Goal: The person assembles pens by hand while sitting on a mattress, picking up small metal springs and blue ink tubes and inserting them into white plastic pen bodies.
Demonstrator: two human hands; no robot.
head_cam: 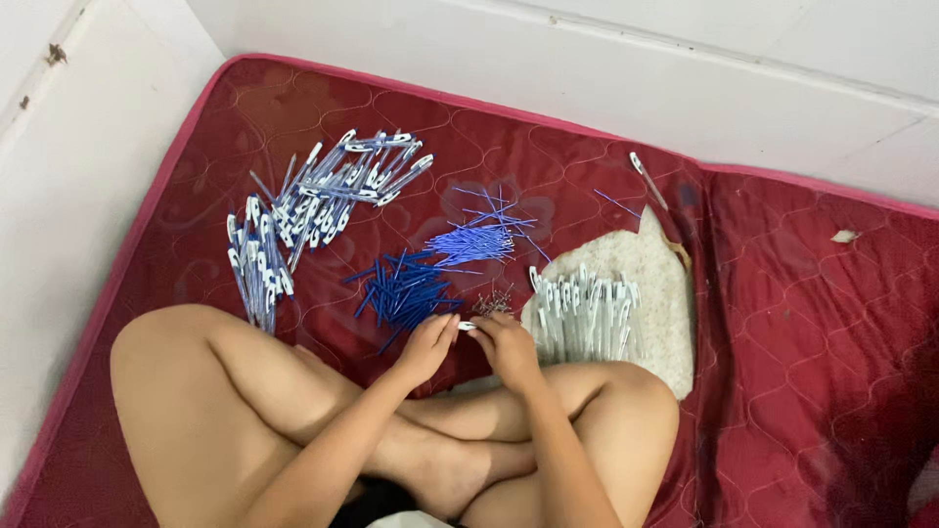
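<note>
I sit cross-legged on a dark red quilted mattress. My left hand and my right hand meet in front of my knees and together pinch a small white pen part between the fingertips. Just beyond the hands lie a pile of dark blue pen pieces, a bundle of thin light blue refills and a small heap of tiny metal springs. A row of white pen barrels lies right of my right hand.
Two heaps of assembled white and blue pens lie at the far left and further back. A torn patch shows pale foam. One stray pen lies near the white wall.
</note>
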